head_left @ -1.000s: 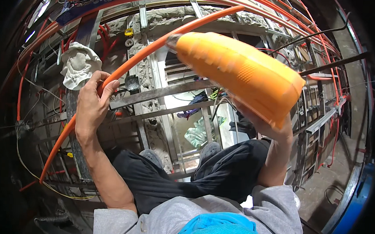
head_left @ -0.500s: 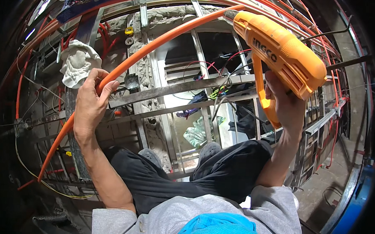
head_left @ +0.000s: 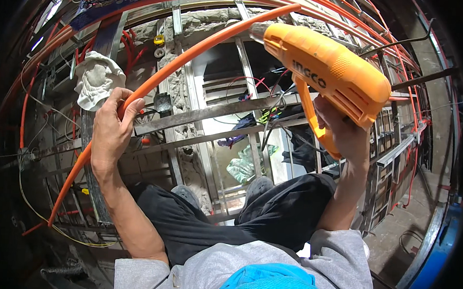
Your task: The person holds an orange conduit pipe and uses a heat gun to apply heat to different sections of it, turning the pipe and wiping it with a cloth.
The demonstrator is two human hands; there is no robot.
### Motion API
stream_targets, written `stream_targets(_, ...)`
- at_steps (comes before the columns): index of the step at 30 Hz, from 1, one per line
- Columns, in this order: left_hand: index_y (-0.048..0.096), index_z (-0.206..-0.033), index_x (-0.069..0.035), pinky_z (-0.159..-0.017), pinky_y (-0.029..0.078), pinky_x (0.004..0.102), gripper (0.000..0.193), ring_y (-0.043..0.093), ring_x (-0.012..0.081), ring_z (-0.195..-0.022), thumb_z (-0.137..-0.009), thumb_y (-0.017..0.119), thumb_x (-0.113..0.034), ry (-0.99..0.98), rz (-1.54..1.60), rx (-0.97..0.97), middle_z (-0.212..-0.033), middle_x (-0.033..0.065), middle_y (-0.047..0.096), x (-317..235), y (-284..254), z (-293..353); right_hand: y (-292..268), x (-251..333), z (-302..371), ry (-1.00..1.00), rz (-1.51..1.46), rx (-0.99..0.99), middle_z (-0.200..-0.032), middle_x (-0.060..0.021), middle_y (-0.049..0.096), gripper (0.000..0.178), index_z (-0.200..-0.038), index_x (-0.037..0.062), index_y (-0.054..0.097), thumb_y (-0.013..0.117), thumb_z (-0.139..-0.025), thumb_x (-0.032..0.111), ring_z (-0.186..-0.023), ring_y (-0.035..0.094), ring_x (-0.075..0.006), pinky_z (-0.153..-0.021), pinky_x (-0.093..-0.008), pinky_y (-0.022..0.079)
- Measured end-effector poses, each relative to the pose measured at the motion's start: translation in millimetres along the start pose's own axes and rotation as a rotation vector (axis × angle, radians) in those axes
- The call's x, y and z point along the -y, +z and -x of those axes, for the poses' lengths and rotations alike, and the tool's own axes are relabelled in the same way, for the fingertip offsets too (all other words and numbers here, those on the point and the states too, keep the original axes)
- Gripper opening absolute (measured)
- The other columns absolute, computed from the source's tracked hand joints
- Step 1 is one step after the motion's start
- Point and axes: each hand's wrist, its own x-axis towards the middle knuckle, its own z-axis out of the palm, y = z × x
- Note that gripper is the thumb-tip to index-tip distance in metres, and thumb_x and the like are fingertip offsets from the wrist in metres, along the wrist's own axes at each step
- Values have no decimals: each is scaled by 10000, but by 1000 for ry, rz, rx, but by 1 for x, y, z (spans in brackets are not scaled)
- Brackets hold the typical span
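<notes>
My left hand (head_left: 116, 130) is closed round a long orange conduit pipe (head_left: 194, 49). The pipe slants from the lower left, past my wrist, up to the top middle, bending slightly. In my right hand (head_left: 345, 129) is a yellow-orange heat gun (head_left: 327, 71), gripped by its looped handle. Its metal nozzle (head_left: 258, 32) points left, close to the upper stretch of the pipe. From this angle I cannot tell whether nozzle and pipe touch. Part of my right hand's fingers is hidden behind the handle.
A metal frame (head_left: 212, 112) of crossing bars lies below my hands, with loose wires (head_left: 270, 112) on it. A whitish cloth (head_left: 100, 80) hangs beyond my left hand. A tape measure (head_left: 159, 39) lies farther off. Several orange pipes run along the far side and right.
My right hand has moved the heat gun left and slightly down, bringing its nozzle from the pipe's far end to lower along it. My left hand and the pipe have hardly moved.
</notes>
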Motion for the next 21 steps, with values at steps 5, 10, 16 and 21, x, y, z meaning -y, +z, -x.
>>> stream_targets(5, 656, -1038, 1, -595, 384, 272, 297, 463, 87, -651, -980, 682, -289, -23, -43, 12, -714, -4, 567, -7, -4, 2, 13, 11, 7, -35, 61, 71, -1007, -63, 729, 300, -1148, 1, 670, 775, -888, 108, -875, 689, -129, -748, -282, 557)
stream_targets(10, 692, -1063, -1, -605, 398, 285, 347, 472, 93, -662, -981, 670, -337, -42, -36, 34, -718, 3, 562, -11, -5, 4, 10, -10, 16, -210, 211, 177, -1090, -110, 718, 432, -1195, 19, 656, 841, -815, 105, -978, 708, -207, -870, -334, 560)
stream_targets(16, 649, -1082, -8, -618, 398, 274, 297, 467, 93, -672, -966, 700, -277, 19, 23, 4, -744, -2, 558, -2, 1, 3, 12, -20, 20, -253, 330, 114, -1073, -49, 731, 345, -1182, 65, 675, 805, -862, 80, -954, 695, -136, -822, -297, 575)
stream_targets(21, 618, -1067, -11, -641, 440, 293, 280, 539, 126, -692, -950, 715, -246, -13, 17, 42, -788, 55, 630, -9, -5, 5, 17, 9, 10, -196, 212, 84, -1028, -75, 731, 338, -1168, 24, 669, 802, -864, 88, -896, 699, -142, -768, -290, 569)
